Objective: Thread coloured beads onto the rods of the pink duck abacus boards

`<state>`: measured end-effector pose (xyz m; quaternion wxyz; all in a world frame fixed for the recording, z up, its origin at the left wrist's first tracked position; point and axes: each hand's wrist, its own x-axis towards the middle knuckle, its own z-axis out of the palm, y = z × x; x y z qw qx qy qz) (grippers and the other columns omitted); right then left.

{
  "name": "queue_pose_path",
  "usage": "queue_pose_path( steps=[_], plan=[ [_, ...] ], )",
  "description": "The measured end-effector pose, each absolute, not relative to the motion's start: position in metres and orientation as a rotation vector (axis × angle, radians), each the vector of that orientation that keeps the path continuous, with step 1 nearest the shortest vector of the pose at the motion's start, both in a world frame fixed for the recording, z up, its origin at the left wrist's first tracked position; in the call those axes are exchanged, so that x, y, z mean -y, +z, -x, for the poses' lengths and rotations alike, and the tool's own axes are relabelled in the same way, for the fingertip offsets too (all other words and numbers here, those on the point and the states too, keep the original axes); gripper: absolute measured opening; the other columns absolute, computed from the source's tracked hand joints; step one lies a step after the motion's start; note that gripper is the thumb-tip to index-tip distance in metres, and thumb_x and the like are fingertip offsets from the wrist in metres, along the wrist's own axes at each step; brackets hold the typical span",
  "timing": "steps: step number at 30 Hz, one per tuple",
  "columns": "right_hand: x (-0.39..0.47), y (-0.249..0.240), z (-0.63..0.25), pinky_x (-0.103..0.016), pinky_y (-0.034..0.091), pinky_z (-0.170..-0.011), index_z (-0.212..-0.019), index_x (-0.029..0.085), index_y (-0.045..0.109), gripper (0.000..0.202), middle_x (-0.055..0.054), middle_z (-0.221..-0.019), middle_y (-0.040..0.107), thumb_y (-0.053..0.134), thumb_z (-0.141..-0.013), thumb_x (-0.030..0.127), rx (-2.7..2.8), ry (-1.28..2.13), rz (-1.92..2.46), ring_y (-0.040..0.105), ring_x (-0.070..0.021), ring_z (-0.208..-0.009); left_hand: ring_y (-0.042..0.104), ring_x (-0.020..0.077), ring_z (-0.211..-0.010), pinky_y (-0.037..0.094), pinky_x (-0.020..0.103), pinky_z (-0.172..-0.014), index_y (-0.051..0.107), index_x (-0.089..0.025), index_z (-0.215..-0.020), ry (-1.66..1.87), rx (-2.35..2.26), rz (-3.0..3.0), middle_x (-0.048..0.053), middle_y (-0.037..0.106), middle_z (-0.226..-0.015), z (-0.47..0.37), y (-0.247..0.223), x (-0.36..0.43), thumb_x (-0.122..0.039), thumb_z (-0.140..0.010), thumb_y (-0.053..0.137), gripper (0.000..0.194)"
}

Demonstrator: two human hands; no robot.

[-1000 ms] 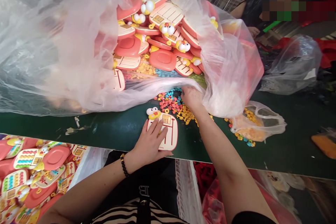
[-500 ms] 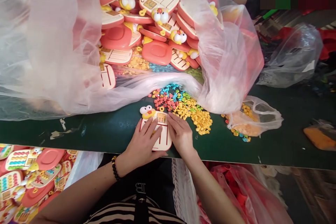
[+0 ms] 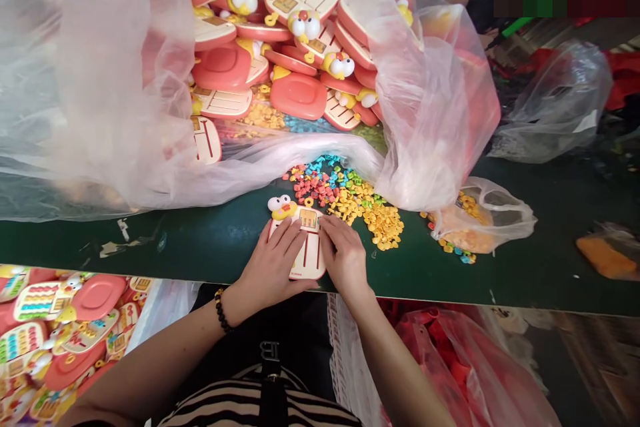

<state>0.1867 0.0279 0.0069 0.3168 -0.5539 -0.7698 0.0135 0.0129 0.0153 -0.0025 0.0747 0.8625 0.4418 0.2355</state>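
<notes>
Touching a toy board (image 3: 313, 250) with left hand (image 3: 275, 257) and right hand (image 3: 345, 255)

Head view, only view. Toy board lies face up at lower center of the frame, on the green table (image 3: 195, 250) near its front edge. Cream face, red rim, dark slots, duck head with bulging white eyes at its upper left corner. Left hand lies flat across the board's left part, fingers stretched out and close together, thumb apart along the bottom edge. Beaded bracelet (image 3: 220, 310) on that wrist. Right hand is at the board's right side, fingers curled and bunched, tips at the upper right of the face; cannot tell if they pinch a piece.

Loose small pieces sit just above and right of the board, center of the frame: yellow pieces (image 3: 384, 225), red pieces (image 3: 313, 188), blue pieces (image 3: 323, 161), some green among them. Large plastic bag (image 3: 110, 80) fills upper left to upper center, its mouth showing piled boards (image 3: 299, 97). Small plastic bag (image 3: 507, 230) with yellow pieces, right of center; orange packet (image 3: 607, 257) at far right. More boards (image 3: 50, 323) at lower left, many with colored pieces in rows. Red items in clear plastic (image 3: 445, 353) at lower right. Another person, partly pixelated, at upper right.
</notes>
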Motion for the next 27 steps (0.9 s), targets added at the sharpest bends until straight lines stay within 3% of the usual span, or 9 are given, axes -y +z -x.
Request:
queue_pose_path(
  steps=[5,8,14,20,27],
  plan=[
    [-0.004,0.005,-0.177,-0.044,0.049,-0.097,-0.123,0.022,0.061,0.035,-0.009,-0.123,0.066,0.048,-0.091,0.015,2.024,0.093,1.469,0.056,-0.0256,-0.123,0.037,0.0309,-0.136,0.02,0.049,-0.114,0.041,-0.006,-0.136,0.755,-1.303,-2.555,0.02,0.048,-0.14,-0.012,-0.005,-0.016,-0.071,-0.081,0.048,0.085],
    [-0.007,0.006,-0.173,-0.046,0.045,-0.099,-0.12,0.022,0.062,0.034,-0.008,-0.122,0.067,0.047,-0.09,0.013,2.107,0.194,1.395,0.052,-0.0259,-0.127,0.036,0.0303,-0.137,0.02,0.048,-0.115,0.038,-0.005,-0.139,0.758,-1.295,-2.549,0.02,0.047,-0.141,-0.012,-0.007,-0.016,-0.07,-0.081,0.048,0.088],
    [-0.018,0.016,-0.181,-0.044,0.049,-0.092,-0.086,0.024,0.068,0.02,-0.004,-0.099,0.074,0.053,-0.083,0.012,1.985,0.273,1.324,0.063,-0.0234,-0.108,0.037,0.031,-0.136,0.022,0.049,-0.114,0.04,-0.008,-0.139,0.701,-1.334,-2.55,0.018,0.046,-0.143,-0.012,-0.006,-0.015,-0.07,-0.078,0.054,0.088],
    [-0.079,0.033,-0.208,-0.043,0.05,-0.09,-0.092,0.023,0.07,0.021,-0.005,-0.096,0.074,0.051,-0.088,0.017,1.861,0.066,1.436,0.065,-0.0226,-0.095,0.031,0.0353,-0.138,0.025,0.059,-0.11,0.05,-0.024,-0.133,0.524,-1.292,-2.526,0.008,0.043,-0.147,-0.013,0.005,-0.015,-0.061,-0.075,0.066,0.071],
    [-0.158,0.035,-0.209,-0.041,0.05,-0.084,-0.084,0.02,0.073,0.018,-0.009,-0.093,0.072,0.057,-0.08,0.014,2.23,0.088,1.816,0.063,-0.027,-0.09,0.031,0.0392,-0.137,0.021,0.069,-0.107,0.044,-0.024,-0.139,0.373,-1.32,-2.54,0.009,0.045,-0.146,-0.015,0.018,-0.012,-0.056,-0.078,0.066,0.072]
  ],
)
